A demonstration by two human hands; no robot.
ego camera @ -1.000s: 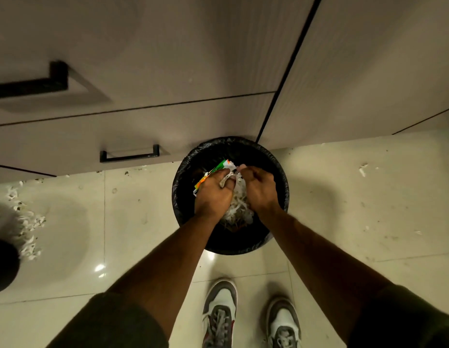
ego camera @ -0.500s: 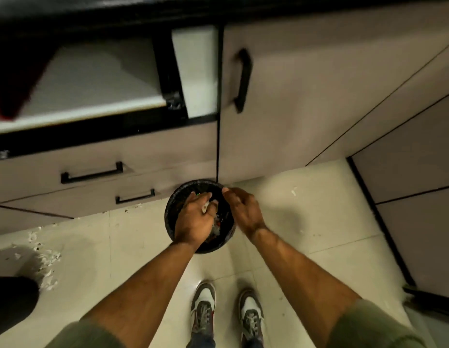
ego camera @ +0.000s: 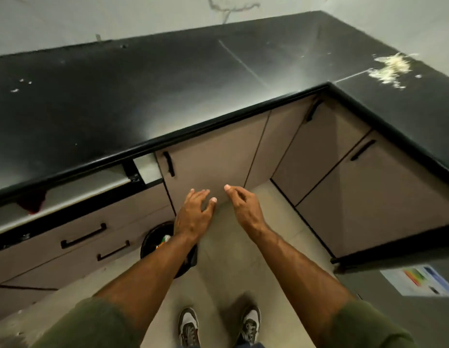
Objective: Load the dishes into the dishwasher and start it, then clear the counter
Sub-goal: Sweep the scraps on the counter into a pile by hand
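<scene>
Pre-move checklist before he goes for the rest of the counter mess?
1. Left hand free: ok, fingers relaxed, holding nothing.
2. Right hand free: ok, loosely curled, nothing in it.
3. Counter clear: not ok, pale scrap pile on its right wing, small bits at the far left.
4. Bin reachable: ok, on the floor under the left forearm.
5. Bin has room: cannot tell, mostly hidden.

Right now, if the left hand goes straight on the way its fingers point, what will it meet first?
Probably the cupboard door. The left hand holds nothing, and its fingers point up at that door under the counter. Nothing shows between them, though depth is unclear.
</scene>
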